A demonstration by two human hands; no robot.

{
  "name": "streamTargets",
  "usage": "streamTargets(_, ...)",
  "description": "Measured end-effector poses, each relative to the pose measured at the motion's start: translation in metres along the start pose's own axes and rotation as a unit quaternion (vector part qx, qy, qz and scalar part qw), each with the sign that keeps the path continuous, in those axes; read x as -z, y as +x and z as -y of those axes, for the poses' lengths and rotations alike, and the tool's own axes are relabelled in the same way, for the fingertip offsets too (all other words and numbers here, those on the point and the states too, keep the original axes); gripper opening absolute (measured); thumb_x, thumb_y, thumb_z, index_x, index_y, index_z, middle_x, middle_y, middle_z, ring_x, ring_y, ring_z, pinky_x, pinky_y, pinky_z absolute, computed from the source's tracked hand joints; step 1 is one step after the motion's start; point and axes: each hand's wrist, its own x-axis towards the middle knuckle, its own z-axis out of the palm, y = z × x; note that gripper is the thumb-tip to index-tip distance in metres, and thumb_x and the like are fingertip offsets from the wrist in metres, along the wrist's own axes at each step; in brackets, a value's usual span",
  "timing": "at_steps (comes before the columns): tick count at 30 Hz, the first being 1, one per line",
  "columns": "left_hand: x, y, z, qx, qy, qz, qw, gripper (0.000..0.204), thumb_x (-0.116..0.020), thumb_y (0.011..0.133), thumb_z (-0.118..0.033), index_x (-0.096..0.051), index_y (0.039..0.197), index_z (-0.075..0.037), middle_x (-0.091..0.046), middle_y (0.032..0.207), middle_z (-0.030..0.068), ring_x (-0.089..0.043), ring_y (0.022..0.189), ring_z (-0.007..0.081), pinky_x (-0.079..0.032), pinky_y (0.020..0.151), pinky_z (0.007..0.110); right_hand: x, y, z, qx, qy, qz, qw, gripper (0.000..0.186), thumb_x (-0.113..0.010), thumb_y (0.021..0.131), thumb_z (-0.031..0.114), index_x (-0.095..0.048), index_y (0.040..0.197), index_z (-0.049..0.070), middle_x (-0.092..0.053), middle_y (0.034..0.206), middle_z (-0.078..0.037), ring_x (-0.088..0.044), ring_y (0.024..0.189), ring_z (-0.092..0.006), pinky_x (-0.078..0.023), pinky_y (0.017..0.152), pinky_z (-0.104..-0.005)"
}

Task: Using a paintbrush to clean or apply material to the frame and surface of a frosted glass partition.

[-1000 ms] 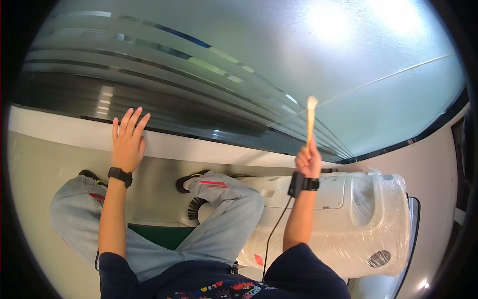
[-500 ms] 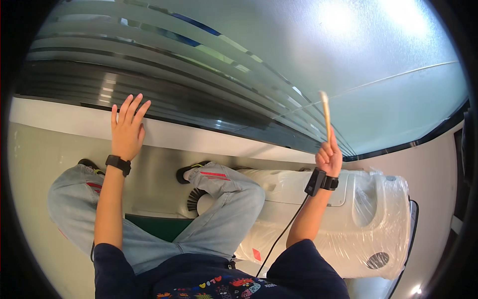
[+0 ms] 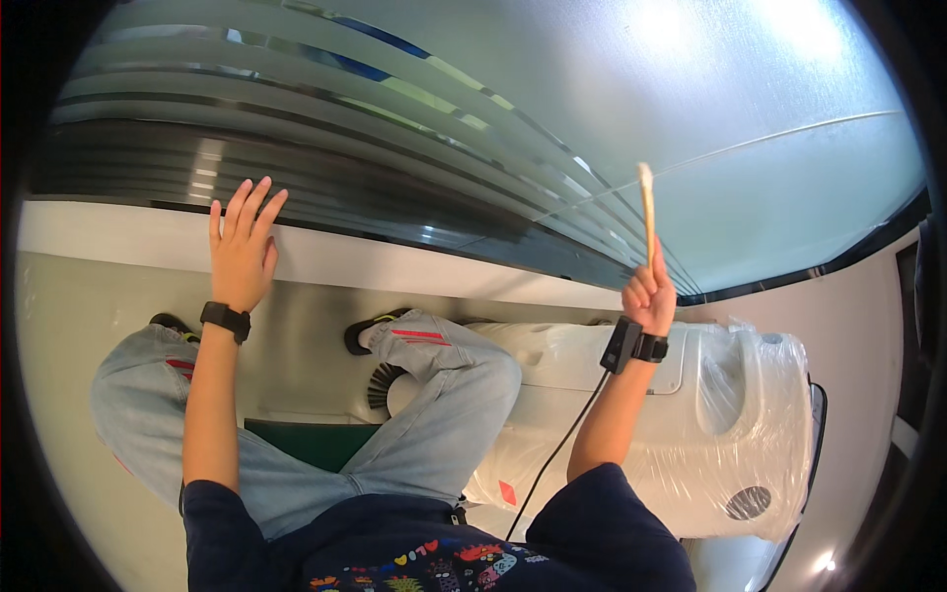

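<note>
Brush (image 3: 648,212): slim, light tan handle, pale bristle tip. Sits at two o'clock, lower end gripped in the right hand (image 3: 649,298); near upright, bristles toward twelve, slight lean to eleven. Frosted glass panel (image 3: 789,197) behind, clear stripes, spanning ten to two; bristle contact cannot be told. Pale ledge (image 3: 395,264) along its foot; left hand (image 3: 240,266) there at nine, fingers spread.

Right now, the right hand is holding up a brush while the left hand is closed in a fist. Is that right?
Not quite: the head view shows the left hand open and spread. The right hand is indeed holding up a brush.
</note>
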Motion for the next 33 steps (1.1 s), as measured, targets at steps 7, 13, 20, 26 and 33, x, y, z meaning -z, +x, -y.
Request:
streamTargets(7,0.000,0.000,0.001,0.001,0.003,0.007,1.000,0.061,-0.053,0.071,0.000,-0.043,0.128,-0.019,-0.037,0.137,0.0000,-0.031,0.128,0.0191,-0.015,0.107,0.044,-0.001,0.004,-0.035,-0.173,-0.036,-0.097,0.979,0.037,-0.039,0.095,0.026,-0.038,0.132,0.026,-0.023,0.048,0.006,-0.021,0.035,-0.0070,-0.021,0.032,-0.0215)
streamTargets(13,0.003,0.000,0.001,0.000,-0.010,0.004,1.000,0.061,-0.053,0.071,0.000,-0.043,0.129,-0.019,-0.037,0.137,0.0001,-0.031,0.128,0.0187,-0.016,0.107,0.043,-0.008,0.002,0.019,-0.015,0.000,0.002,1.000,0.037,-0.035,0.096,0.028,-0.035,0.133,0.024,-0.024,0.048,0.005,-0.022,0.034,-0.0071,-0.022,0.031,-0.0211)
streamTargets(20,0.005,-0.001,0.002,0.000,-0.015,0.010,1.000,0.063,-0.053,0.070,0.002,-0.043,0.129,-0.019,-0.037,0.137,-0.0006,-0.031,0.128,0.0183,-0.015,0.107,0.043,-0.019,-0.002,0.019,-0.051,0.100,0.026,0.993,0.040,-0.029,0.096,0.022,-0.031,0.137,0.023,-0.025,0.048,0.003,-0.025,0.034,-0.0083,-0.026,0.030,-0.0211)
streamTargets(26,0.004,-0.001,0.003,-0.005,-0.013,0.009,1.000,0.063,-0.053,0.070,0.002,-0.042,0.129,-0.019,-0.037,0.137,-0.0008,-0.031,0.128,0.0177,-0.015,0.107,0.042,-0.021,0.000,0.032,-0.183,-0.003,-0.008,0.983,0.038,-0.031,0.096,0.024,-0.036,0.134,0.024,-0.026,0.048,0.004,-0.022,0.034,-0.0082,-0.024,0.034,-0.0222)
streamTargets(33,0.003,0.000,0.002,-0.005,-0.017,0.000,1.000,0.062,-0.053,0.070,0.001,-0.043,0.128,-0.019,-0.038,0.136,-0.0007,-0.032,0.128,0.0177,-0.016,0.107,0.042,-0.020,0.000,0.034,-0.186,-0.014,-0.020,0.982,0.038,-0.029,0.097,0.021,-0.035,0.134,0.022,-0.027,0.048,0.003,-0.024,0.034,-0.0082,-0.024,0.033,-0.0217)
